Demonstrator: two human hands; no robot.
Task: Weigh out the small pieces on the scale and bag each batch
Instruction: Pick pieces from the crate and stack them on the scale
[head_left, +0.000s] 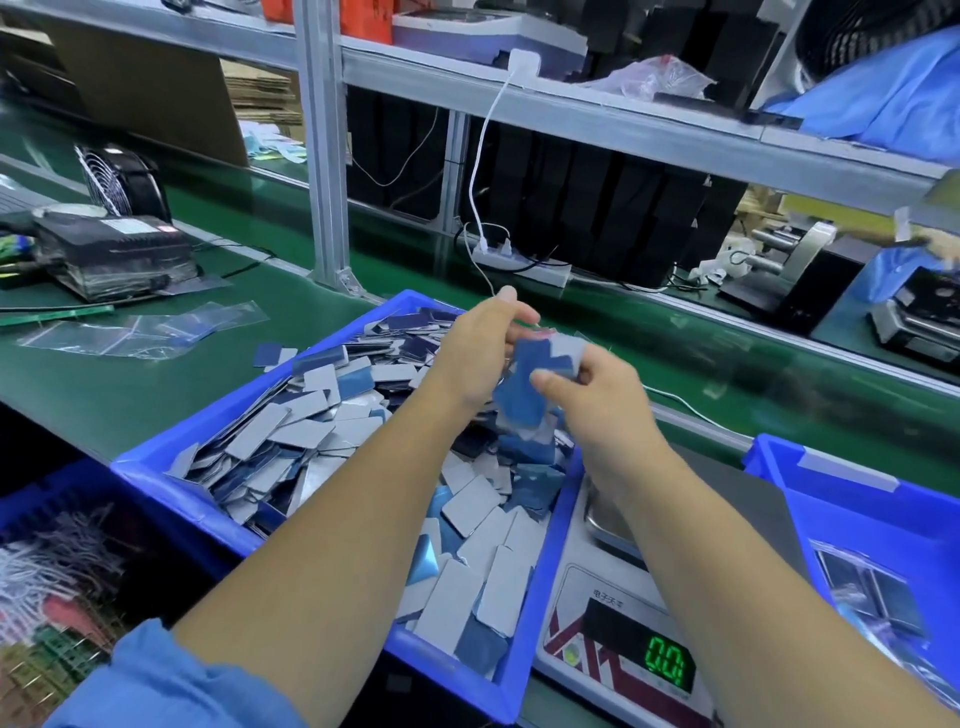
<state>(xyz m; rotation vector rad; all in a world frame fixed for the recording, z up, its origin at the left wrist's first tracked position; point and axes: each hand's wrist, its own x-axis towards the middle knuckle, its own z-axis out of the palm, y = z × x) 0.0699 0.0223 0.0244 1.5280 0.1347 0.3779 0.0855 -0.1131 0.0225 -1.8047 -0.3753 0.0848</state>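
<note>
A blue bin (171, 478) in front of me is heaped with small flat rectangular pieces (291, 431), grey on one side and blue on the other. Above its far right part, both hands hold a clear bag of pieces (524, 384). My left hand (478, 348) grips the bag's top from the left. My right hand (592, 395) pinches it from the right, thumb on the blue pieces. The scale (618, 623) stands right of the bin, its green display reading 0.0, its metal pan partly hidden by my right forearm.
A second blue bin (852, 519) at the right holds filled bags. Empty clear bags (145, 332) lie on the green belt at the left, near a black device (114, 254) and a fan (119, 176). An aluminium post (324, 156) and a shelf rise behind the bin.
</note>
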